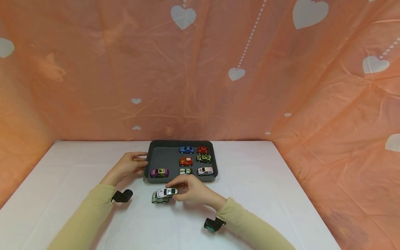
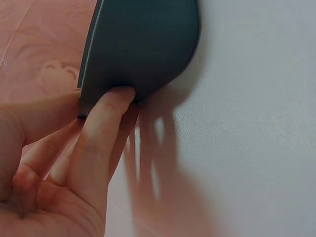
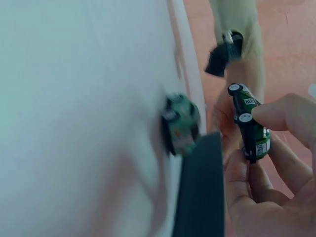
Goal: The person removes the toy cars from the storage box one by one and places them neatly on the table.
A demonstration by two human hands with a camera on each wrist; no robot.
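Observation:
My right hand [image 1: 178, 191] pinches a small white and green toy car [image 1: 167, 192] just above the table, in front of the dark grey tray [image 1: 165, 152]. In the right wrist view that hand [image 3: 255, 142] holds the car [image 3: 248, 121] on its side, black underside showing. A second greyish-green car [image 1: 157, 199] sits on the table directly beside it and appears blurred [image 3: 180, 123] in the right wrist view. My left hand [image 1: 142, 161] holds the tray's left edge. Seen from the left wrist, that hand [image 2: 98, 104] has thumb and fingertips against the tray's outer wall [image 2: 143, 44].
Several toy cars lie in the tray: a purple one [image 1: 159, 172] at front left, blue [image 1: 186, 150] and red [image 1: 202, 150] at the back, others between. A white tabletop [image 1: 281, 187] carries everything. Orange heart-printed sheets [image 1: 218, 69] wall the table in behind and at both sides.

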